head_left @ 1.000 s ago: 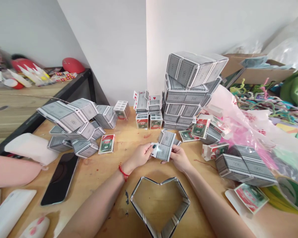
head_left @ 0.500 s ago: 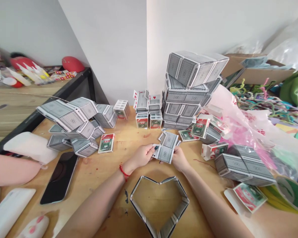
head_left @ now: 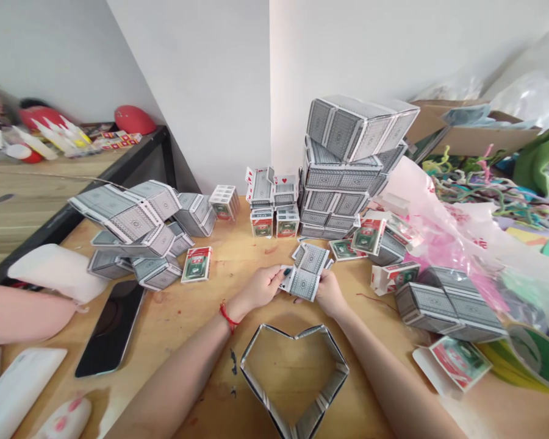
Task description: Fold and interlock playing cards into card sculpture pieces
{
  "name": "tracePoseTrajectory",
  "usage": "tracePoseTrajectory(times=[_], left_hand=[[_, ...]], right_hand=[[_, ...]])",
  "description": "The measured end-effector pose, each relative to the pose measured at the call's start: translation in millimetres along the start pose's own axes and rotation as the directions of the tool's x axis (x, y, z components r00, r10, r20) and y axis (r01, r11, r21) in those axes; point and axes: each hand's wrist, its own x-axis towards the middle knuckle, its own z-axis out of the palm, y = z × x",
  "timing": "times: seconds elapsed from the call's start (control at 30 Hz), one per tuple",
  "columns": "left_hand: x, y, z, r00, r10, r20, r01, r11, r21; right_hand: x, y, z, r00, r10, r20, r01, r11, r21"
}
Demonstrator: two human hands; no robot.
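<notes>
My left hand (head_left: 258, 289) and my right hand (head_left: 330, 294) are both closed on a small bundle of grey-backed playing cards (head_left: 305, 277) held just above the wooden table (head_left: 187, 305). The left fingers pinch its left edge, the right fingers grip its right side. A red thread circles my left wrist. Directly in front of me, below the hands, stands a heart-shaped frame made of folded cards (head_left: 295, 375). More loose cards (head_left: 311, 256) lie just beyond the bundle.
A tall stack of card blocks (head_left: 352, 164) stands against the wall, a tumbled pile (head_left: 137, 225) lies at left. Card boxes (head_left: 196, 264) are scattered about. A dark phone (head_left: 112, 329) lies at left, near another person's sleeve (head_left: 22, 314). Pink plastic bag (head_left: 439, 238) at right.
The two hands have drawn the card bundle slightly closer together and a little toward me; everything else on the table stays where it was.
</notes>
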Motion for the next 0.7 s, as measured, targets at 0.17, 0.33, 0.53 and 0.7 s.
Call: tracePoseTrajectory(times=[0.17,0.33,0.53,0.7], left_hand=[[0.4,1.6,2.0,0.999,0.031,0.016,-0.032,0.999,0.042],[2.0,3.1,4.7,0.999,0.023,0.037,-0.024,0.999,0.030],[4.2,2.7,6.1,1.000,-0.024,-0.003,0.023,0.996,-0.084],[3.0,1.1,6.3,0.998,-0.051,-0.043,0.043,0.983,-0.180]], right_hand=[[0.6,2.2,-1.3,0.997,-0.079,-0.005,0.079,0.994,-0.073],[2.9,6.1,-5.4,0.991,-0.130,-0.018,0.128,0.990,-0.064],[5.9,10.3,-6.9,0.996,-0.058,0.065,0.051,0.994,0.098],[4.7,6.0,-7.5,0.992,-0.018,0.126,-0.002,0.988,0.155]])
